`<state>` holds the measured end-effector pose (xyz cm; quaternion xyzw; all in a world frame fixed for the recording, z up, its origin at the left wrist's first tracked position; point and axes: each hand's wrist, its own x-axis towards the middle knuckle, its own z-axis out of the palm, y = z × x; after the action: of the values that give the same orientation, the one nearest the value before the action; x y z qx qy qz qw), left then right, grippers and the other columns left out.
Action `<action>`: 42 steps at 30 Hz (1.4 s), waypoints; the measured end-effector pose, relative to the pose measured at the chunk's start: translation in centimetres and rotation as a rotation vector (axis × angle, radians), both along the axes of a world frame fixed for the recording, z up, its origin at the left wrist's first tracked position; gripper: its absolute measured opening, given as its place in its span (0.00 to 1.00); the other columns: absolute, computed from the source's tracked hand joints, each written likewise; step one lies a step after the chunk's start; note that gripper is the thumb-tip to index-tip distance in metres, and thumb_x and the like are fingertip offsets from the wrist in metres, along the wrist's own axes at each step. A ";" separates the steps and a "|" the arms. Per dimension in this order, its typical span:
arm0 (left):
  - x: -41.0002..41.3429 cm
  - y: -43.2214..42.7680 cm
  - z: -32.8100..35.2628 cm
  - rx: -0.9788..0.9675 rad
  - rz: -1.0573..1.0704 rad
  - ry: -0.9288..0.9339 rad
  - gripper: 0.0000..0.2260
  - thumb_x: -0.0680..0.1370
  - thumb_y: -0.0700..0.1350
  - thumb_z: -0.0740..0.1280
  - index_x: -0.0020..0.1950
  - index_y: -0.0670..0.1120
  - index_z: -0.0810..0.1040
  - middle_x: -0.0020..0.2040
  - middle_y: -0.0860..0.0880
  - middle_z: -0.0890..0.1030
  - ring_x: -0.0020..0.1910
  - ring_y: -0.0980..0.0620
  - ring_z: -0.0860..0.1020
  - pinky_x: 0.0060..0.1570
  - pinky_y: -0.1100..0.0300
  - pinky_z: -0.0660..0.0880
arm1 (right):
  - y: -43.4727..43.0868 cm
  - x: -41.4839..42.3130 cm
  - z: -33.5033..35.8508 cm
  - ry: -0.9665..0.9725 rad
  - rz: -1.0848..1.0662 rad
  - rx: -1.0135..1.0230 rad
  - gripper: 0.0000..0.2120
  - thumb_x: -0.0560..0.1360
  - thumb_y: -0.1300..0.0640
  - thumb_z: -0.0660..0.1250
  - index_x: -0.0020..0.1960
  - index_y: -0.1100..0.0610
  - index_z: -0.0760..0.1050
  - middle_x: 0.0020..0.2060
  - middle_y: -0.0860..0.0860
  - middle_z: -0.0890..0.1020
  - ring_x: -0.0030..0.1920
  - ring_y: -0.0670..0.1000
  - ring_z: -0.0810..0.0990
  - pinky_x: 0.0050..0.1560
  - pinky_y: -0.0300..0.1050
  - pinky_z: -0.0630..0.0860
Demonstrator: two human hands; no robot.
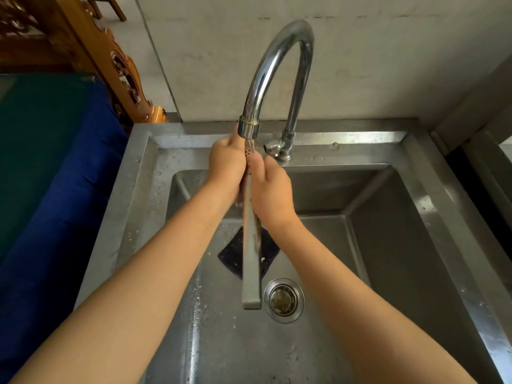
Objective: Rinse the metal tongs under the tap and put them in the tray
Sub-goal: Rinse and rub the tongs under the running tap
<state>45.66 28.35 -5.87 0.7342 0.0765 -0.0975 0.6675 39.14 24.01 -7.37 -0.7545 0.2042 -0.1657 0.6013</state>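
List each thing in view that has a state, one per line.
tap: running, thin stream from the spout.
metal tongs: arms closed together, far end under the stream.
left hand: grips the tongs' far end.
right hand: grips the tongs beside it.
sink: wet, droplets on rim, no standing water.
drain: unplugged, strainer in place.
dark cloth: flat on the sink floor, below the tongs.

The long metal tongs (pixel 250 273), arms pressed together, slant upward, tips under the tap (pixel 266 70) spout.
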 end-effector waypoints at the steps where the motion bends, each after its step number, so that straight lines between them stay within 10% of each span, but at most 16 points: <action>1: -0.8 0.0 -0.3 0.018 -0.045 -0.032 0.15 0.80 0.48 0.57 0.34 0.52 0.73 0.28 0.54 0.74 0.30 0.57 0.72 0.34 0.61 0.70 | -0.4 0.1 -0.1 0.003 -0.015 -0.015 0.18 0.81 0.51 0.54 0.32 0.52 0.65 0.27 0.46 0.70 0.27 0.41 0.69 0.28 0.30 0.66; 8: -4.0 0.4 -1.5 0.114 -0.204 -0.067 0.20 0.79 0.57 0.57 0.43 0.42 0.78 0.35 0.43 0.77 0.33 0.48 0.75 0.34 0.55 0.73 | -2.6 1.7 0.9 0.078 0.047 0.016 0.19 0.81 0.50 0.54 0.35 0.57 0.71 0.28 0.49 0.73 0.29 0.48 0.72 0.34 0.44 0.71; 13: -0.5 -0.5 -0.1 0.111 -0.063 -0.132 0.15 0.80 0.49 0.60 0.33 0.49 0.72 0.31 0.51 0.74 0.32 0.56 0.73 0.32 0.66 0.71 | -0.9 0.1 -0.1 0.043 0.037 -0.065 0.21 0.81 0.50 0.54 0.30 0.53 0.65 0.24 0.45 0.69 0.25 0.41 0.68 0.29 0.35 0.65; 18: -3.3 -0.2 -1.4 0.194 -0.127 -0.253 0.14 0.80 0.53 0.56 0.36 0.53 0.74 0.38 0.50 0.81 0.42 0.52 0.80 0.44 0.55 0.76 | -2.1 2.1 1.3 0.099 -0.033 -0.016 0.19 0.81 0.52 0.54 0.33 0.57 0.68 0.27 0.50 0.73 0.29 0.47 0.71 0.35 0.44 0.69; 24: -0.1 -0.3 -0.9 0.149 -0.045 -0.228 0.15 0.79 0.48 0.62 0.31 0.50 0.73 0.30 0.52 0.76 0.30 0.57 0.74 0.28 0.71 0.70 | -0.8 1.4 1.3 0.055 -0.012 -0.061 0.19 0.81 0.49 0.52 0.41 0.60 0.71 0.33 0.53 0.75 0.37 0.55 0.75 0.39 0.50 0.72; 29: 2.0 -0.7 0.6 0.028 0.157 -0.140 0.18 0.79 0.44 0.60 0.28 0.50 0.66 0.23 0.55 0.66 0.20 0.59 0.64 0.24 0.62 0.64 | 0.4 -1.7 -0.5 0.066 0.127 -0.154 0.19 0.80 0.49 0.55 0.32 0.53 0.61 0.26 0.47 0.69 0.27 0.46 0.66 0.28 0.42 0.60; 33: -2.0 -0.6 -0.6 0.021 -0.076 -0.096 0.14 0.79 0.52 0.61 0.34 0.49 0.71 0.26 0.54 0.73 0.27 0.58 0.74 0.32 0.62 0.73 | -0.8 -0.3 0.3 0.089 0.031 -0.086 0.19 0.81 0.48 0.51 0.35 0.55 0.67 0.28 0.46 0.72 0.29 0.45 0.70 0.28 0.38 0.64; 38: -0.5 -0.4 0.5 -0.225 0.005 0.077 0.10 0.76 0.44 0.67 0.35 0.45 0.74 0.32 0.49 0.75 0.32 0.53 0.74 0.35 0.60 0.73 | -0.8 -1.5 -1.2 0.137 0.116 -0.179 0.16 0.80 0.49 0.55 0.36 0.54 0.65 0.31 0.48 0.71 0.32 0.50 0.68 0.35 0.45 0.64; 42: 0.6 -1.3 1.5 -0.661 0.022 0.267 0.08 0.78 0.42 0.63 0.45 0.38 0.77 0.35 0.44 0.83 0.33 0.50 0.83 0.35 0.60 0.79 | -0.5 -4.1 -3.7 0.091 0.072 -0.399 0.10 0.76 0.54 0.64 0.43 0.61 0.71 0.53 0.54 0.69 0.50 0.50 0.63 0.53 0.42 0.64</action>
<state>46.27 27.07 -4.35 0.4586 0.1354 -0.2047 0.8541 35.05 23.47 -11.08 -0.8723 0.1672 -0.1470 0.4354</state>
